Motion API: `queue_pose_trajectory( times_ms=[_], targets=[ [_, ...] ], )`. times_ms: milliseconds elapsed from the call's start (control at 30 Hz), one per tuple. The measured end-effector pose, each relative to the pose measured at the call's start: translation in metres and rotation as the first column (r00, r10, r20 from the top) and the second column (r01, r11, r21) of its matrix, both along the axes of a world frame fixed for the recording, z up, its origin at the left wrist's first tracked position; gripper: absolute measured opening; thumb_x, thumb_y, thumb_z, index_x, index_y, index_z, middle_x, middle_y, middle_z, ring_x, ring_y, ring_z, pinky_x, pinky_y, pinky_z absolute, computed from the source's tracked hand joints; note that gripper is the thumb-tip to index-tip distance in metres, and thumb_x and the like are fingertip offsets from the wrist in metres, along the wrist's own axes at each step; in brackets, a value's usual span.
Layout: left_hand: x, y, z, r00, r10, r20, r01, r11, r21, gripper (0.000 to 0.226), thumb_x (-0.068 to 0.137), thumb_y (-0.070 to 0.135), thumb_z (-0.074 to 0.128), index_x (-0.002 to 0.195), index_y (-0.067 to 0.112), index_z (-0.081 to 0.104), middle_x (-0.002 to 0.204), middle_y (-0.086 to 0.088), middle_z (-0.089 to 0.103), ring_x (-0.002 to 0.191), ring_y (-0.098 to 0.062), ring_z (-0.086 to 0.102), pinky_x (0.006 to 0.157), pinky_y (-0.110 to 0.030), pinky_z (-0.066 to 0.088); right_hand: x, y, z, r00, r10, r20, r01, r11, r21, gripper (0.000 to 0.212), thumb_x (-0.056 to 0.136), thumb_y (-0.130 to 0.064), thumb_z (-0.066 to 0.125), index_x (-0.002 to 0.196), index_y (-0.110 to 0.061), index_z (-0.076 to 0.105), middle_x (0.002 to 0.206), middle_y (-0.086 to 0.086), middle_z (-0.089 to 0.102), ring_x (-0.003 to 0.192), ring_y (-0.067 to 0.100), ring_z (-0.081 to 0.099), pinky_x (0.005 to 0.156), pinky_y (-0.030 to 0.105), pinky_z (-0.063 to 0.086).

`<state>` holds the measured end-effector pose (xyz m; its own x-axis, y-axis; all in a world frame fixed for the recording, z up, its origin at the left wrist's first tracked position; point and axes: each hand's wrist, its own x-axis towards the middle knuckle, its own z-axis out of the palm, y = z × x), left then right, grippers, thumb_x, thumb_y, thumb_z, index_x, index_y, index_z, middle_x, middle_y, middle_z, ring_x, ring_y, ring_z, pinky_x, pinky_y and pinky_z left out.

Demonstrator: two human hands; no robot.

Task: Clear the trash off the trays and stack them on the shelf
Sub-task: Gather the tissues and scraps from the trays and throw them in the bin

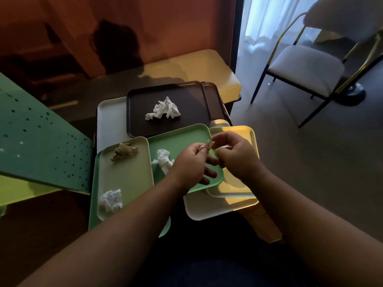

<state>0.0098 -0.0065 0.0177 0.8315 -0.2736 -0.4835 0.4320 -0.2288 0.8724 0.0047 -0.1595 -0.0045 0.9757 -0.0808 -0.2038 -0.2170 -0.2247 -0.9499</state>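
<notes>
My left hand [190, 162] pinching tan scrap [207, 145], right hand [234, 154] gripping white bit, both over green tray [182, 139] overlapping yellow tray [248, 133]. Open floor [300, 162] right.

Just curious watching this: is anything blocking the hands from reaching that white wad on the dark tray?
Nothing visible. The white wad lies exposed on the dark tray, beyond both hands, left hand and right hand; only open tray surfaces lie between.
</notes>
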Motion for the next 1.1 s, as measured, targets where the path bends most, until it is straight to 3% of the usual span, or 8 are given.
queue_pose_trajectory(
  times_ms=[100, 267, 467, 667, 833, 933, 1033, 1100],
  targets=[
    [0.000, 0.013, -0.009, 0.994, 0.111, 0.024, -0.112, 0.993, 0.037, 0.020, 0.107, 0.018, 0.039, 0.110, 0.018, 0.059, 0.081, -0.009, 0.062, 0.051, -0.013, 0.054, 0.042, -0.024, 0.042, 0.006, -0.007, -0.017, 0.994, -0.059, 0.094, 0.093, 0.909, -0.405, 0.024, 0.091, -0.005, 0.062, 0.112, -0.016, 0.068, 0.110, 0.003, 0.063, 0.092, 0.017, 0.062, 0.075, 0.027, 0.054],
    [0.000, 0.024, -0.018, 0.988, 0.153, 0.002, -0.153, 0.988, -0.008, 0.015, 0.103, 0.024, 0.049, 0.105, 0.016, 0.062, 0.060, 0.001, 0.039, 0.039, -0.008, 0.031, 0.037, -0.018, 0.026, 0.021, -0.020, -0.031, 0.967, 0.046, -0.252, -0.205, 0.730, -0.652, 0.034, 0.096, -0.013, 0.059, 0.127, -0.024, 0.069, 0.144, 0.004, 0.045, 0.101, 0.017, 0.052, 0.085, 0.032, 0.049],
    [-0.002, 0.031, -0.019, 0.976, 0.185, -0.113, -0.192, 0.980, -0.050, 0.028, 0.098, 0.040, 0.057, 0.088, 0.016, 0.045, 0.061, 0.000, 0.027, 0.043, -0.011, 0.022, 0.040, -0.018, 0.019, 0.031, -0.019, -0.045, 0.913, 0.089, -0.398, -0.364, 0.619, -0.696, 0.040, 0.095, -0.012, 0.053, 0.129, -0.024, 0.070, 0.136, 0.004, 0.054, 0.099, 0.023, 0.061, 0.086, 0.039, 0.058],
    [0.001, 0.041, -0.012, 0.921, 0.295, -0.253, -0.322, 0.944, -0.069, 0.038, 0.098, 0.052, 0.049, 0.085, 0.017, 0.042, 0.071, -0.002, 0.043, 0.046, -0.010, 0.034, 0.042, -0.019, 0.022, 0.036, -0.007, -0.004, 0.997, 0.047, 0.068, -0.004, 0.848, -0.531, 0.029, 0.097, -0.009, 0.057, 0.120, -0.011, 0.075, 0.113, 0.007, 0.073, 0.082, 0.017, 0.067, 0.073, 0.016, 0.051],
    [0.007, 0.057, -0.004, 0.887, 0.321, -0.332, -0.381, 0.915, -0.133, 0.053, 0.095, 0.066, 0.040, 0.104, 0.018, 0.062, 0.096, -0.010, 0.071, 0.070, -0.023, 0.067, 0.054, -0.027, 0.048, 0.027, 0.049, 0.044, 0.918, 0.380, -0.115, -0.396, 0.899, -0.186, 0.021, 0.099, -0.016, 0.062, 0.113, -0.024, 0.074, 0.098, -0.004, 0.075, 0.085, 0.029, 0.072, 0.074, 0.037, 0.062],
    [0.005, 0.071, 0.000, 0.880, 0.378, -0.287, -0.431, 0.891, -0.146, 0.042, 0.101, 0.047, 0.046, 0.106, 0.011, 0.067, 0.090, -0.011, 0.075, 0.071, -0.021, 0.074, 0.060, -0.034, 0.058, 0.023, 0.078, 0.046, 0.821, 0.553, -0.142, -0.566, 0.822, -0.068, 0.029, 0.096, -0.004, 0.061, 0.103, -0.029, 0.073, 0.095, -0.001, 0.077, 0.083, 0.011, 0.074, 0.075, 0.022, 0.059],
    [0.005, 0.088, -0.005, 0.826, 0.514, -0.233, -0.549, 0.827, -0.122, 0.025, 0.103, 0.015, 0.045, 0.124, 0.003, 0.052, 0.103, -0.018, 0.071, 0.066, -0.019, 0.073, 0.053, -0.033, 0.059, 0.031, 0.090, 0.028, 0.929, 0.363, -0.071, -0.369, 0.900, -0.230, 0.024, 0.096, -0.004, 0.060, 0.101, -0.021, 0.076, 0.085, 0.003, 0.074, 0.057, 0.011, 0.060, 0.052, 0.020, 0.049],
    [0.002, 0.102, -0.010, 0.794, 0.565, -0.223, -0.595, 0.797, -0.102, 0.018, 0.102, 0.007, 0.044, 0.120, 0.011, 0.047, 0.103, -0.016, 0.069, 0.064, -0.021, 0.068, 0.046, -0.029, 0.055, 0.044, 0.092, 0.014, 0.932, 0.354, -0.076, -0.346, 0.808, -0.477, 0.025, 0.096, -0.014, 0.065, 0.117, -0.025, 0.071, 0.103, -0.002, 0.070, 0.068, 0.009, 0.060, 0.060, 0.024, 0.052]
  ],
)
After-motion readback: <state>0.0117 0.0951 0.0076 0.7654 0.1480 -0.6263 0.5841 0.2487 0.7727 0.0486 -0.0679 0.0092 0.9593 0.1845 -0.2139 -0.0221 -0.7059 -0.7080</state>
